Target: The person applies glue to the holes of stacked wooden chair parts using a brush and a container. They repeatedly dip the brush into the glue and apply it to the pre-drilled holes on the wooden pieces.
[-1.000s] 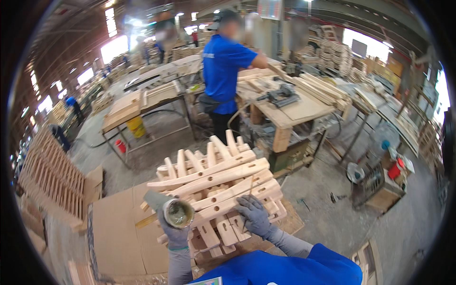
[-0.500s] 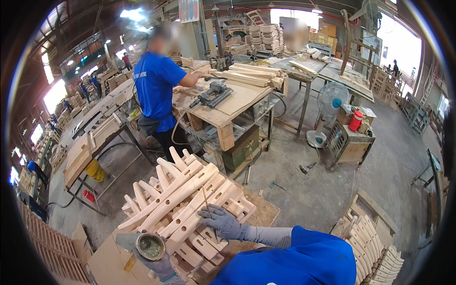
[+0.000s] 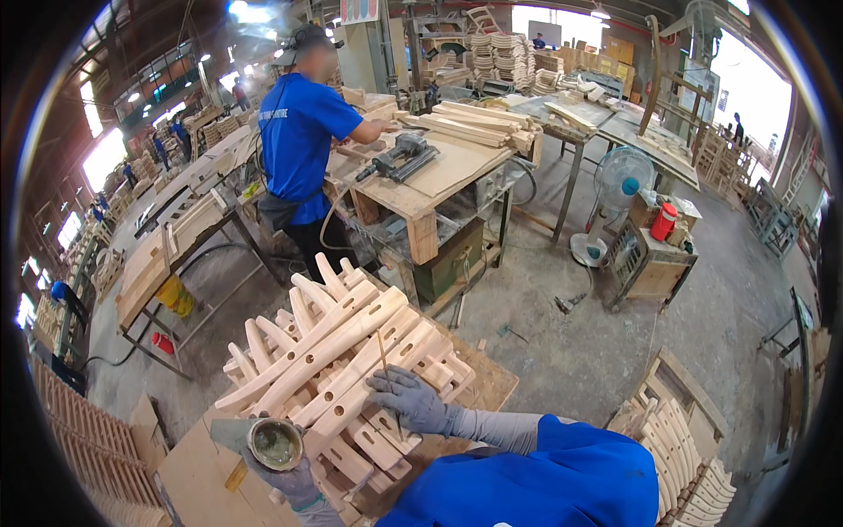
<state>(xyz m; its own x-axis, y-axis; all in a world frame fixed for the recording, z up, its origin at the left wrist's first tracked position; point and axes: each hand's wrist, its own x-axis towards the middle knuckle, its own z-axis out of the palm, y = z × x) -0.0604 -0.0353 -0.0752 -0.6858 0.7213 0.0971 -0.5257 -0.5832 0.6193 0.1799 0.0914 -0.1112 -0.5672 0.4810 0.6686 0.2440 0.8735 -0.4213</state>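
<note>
My left hand (image 3: 297,481), in a grey glove, is closed around a small round container (image 3: 277,444) with greenish, wet-looking stuff inside. A flat grey-green piece (image 3: 231,434) juts out beside the container; I cannot tell if it is held too. Over the pile of pale wooden chair parts (image 3: 338,369), my gloved right hand (image 3: 409,401) pinches a thin stick (image 3: 383,351). That stick stands nearly upright across a curved slat with round holes and slots; whether its lower end touches wood is hidden by the fingers. The slats lie stacked crosswise.
Ahead, a co-worker in blue (image 3: 303,140) stands at a workbench (image 3: 457,189) bearing a power tool (image 3: 399,158) and wooden strips. A standing fan (image 3: 623,180) and a small cabinet (image 3: 650,277) are at right. More curved slats (image 3: 674,457) are stacked at lower right.
The view has shifted slightly. Both my hands keep nearly the same grip and place over the pile. The co-worker's head and arm have moved a little.
</note>
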